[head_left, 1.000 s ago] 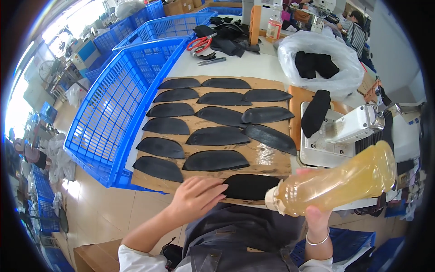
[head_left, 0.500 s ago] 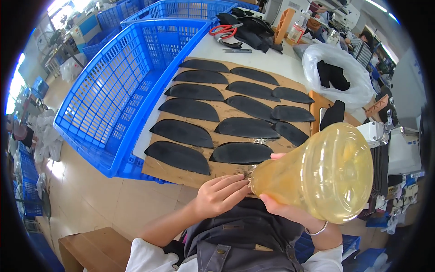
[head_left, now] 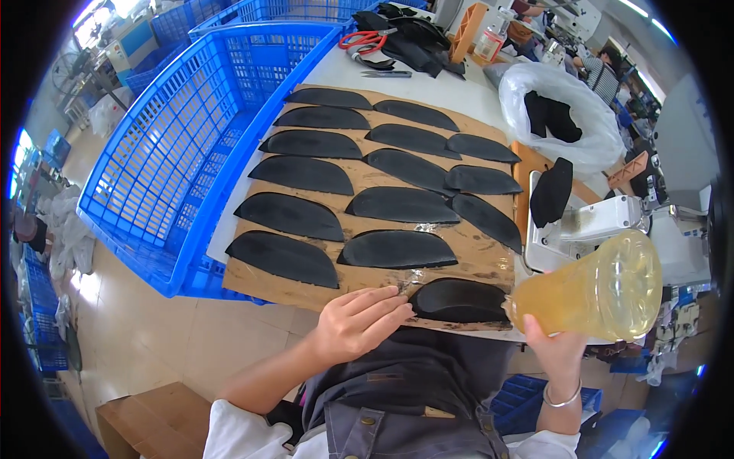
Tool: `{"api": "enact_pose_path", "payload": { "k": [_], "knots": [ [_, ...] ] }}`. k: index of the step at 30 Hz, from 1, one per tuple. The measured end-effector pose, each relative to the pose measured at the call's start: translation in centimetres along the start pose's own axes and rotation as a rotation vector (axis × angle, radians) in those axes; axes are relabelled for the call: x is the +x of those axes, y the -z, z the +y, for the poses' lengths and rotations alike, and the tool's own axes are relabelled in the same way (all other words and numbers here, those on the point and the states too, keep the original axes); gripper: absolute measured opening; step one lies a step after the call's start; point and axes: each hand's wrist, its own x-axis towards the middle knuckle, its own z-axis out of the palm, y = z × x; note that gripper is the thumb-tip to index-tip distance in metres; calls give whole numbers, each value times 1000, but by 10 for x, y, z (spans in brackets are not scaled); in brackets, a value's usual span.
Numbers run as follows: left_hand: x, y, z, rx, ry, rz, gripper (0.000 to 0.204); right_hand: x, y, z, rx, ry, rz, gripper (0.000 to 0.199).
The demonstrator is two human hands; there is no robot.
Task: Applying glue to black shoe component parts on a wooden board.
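Note:
My right hand [head_left: 553, 344] grips a clear plastic bottle [head_left: 589, 291] of yellowish liquid. The bottle is tipped on its side, its narrow neck at the right end of the nearest black curved piece [head_left: 459, 300]. At that piece's left tip rests my left hand [head_left: 362, 323], fingers stretched out side by side; its thumb is hidden. Several similar black half-moon pieces [head_left: 397, 249] lie in rows on a brown cardboard sheet [head_left: 306, 218], a few overlapping at the right.
A blue plastic crate [head_left: 180, 153] stands left of the white table [head_left: 336, 69]. Red-handled scissors [head_left: 364, 40], small snips [head_left: 386, 74] and black scraps [head_left: 417, 46] lie at the back. To the right are a plastic bag [head_left: 508, 96] with black cloth and a white sewing machine [head_left: 604, 218].
My right hand has carried the bottle rightward, uncovering the nearest black piece. My left hand has stayed near its left end. The whole view has shifted slightly.

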Motion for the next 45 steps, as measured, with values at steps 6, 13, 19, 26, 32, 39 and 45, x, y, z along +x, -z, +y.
{"api": "enact_pose_path", "payload": {
  "k": [6,13,19,26,32,39,45],
  "knots": [
    [1,-3,0,-6,-15,14,22,0,8,-2,219,-56,180,65],
    [10,5,4,-50,10,-14,23,42,-42,-70,81,101,-268,57],
    [4,2,4,9,26,-30,23,19,-13,-27,-226,207,-218,61],
    [36,9,18,-25,103,-115,26,-34,47,59,-48,-135,266,60],
    [87,-9,44,-82,101,-427,52,-45,27,76,877,-178,504,69],
    [122,-45,50,-46,-8,-693,59,-54,7,89,1356,-363,427,74],
    [125,-38,60,24,7,-728,51,-55,6,93,1387,-396,400,76]
  ]
}}
